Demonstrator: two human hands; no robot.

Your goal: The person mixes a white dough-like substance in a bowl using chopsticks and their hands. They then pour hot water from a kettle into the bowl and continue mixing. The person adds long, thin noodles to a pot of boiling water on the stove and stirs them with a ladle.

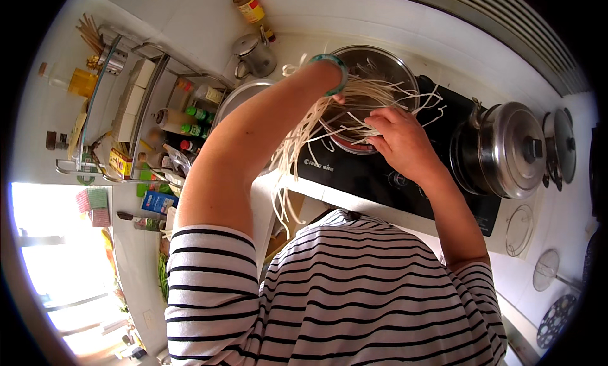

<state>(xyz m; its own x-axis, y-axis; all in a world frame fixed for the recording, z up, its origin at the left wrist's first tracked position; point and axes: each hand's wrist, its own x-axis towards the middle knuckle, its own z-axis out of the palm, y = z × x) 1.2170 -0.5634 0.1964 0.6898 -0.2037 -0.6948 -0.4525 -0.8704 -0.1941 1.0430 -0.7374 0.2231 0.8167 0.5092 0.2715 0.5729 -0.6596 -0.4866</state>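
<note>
Long pale noodles (305,128) hang in a loose bundle from my left hand (337,97), over the near side of the stove's pot (410,67). A green bangle circles that wrist, and most of the fingers are hidden behind it; the bundle gathers there. Some strands trail down past the stove's front edge, and others spread rightward across the pot. My right hand (400,141) is at the pot's near right side, thumb and fingers closed around several strands. The pot is wide and metal, its inside partly covered by noodles and my left arm.
A lidded steel pot (516,149) stands on the right side of the black stove (373,176). Behind on the left are a metal jug (253,54) and a yellow-red jar (249,7). A rack (142,106) with bottles stands left, beside a pale round bowl (235,100).
</note>
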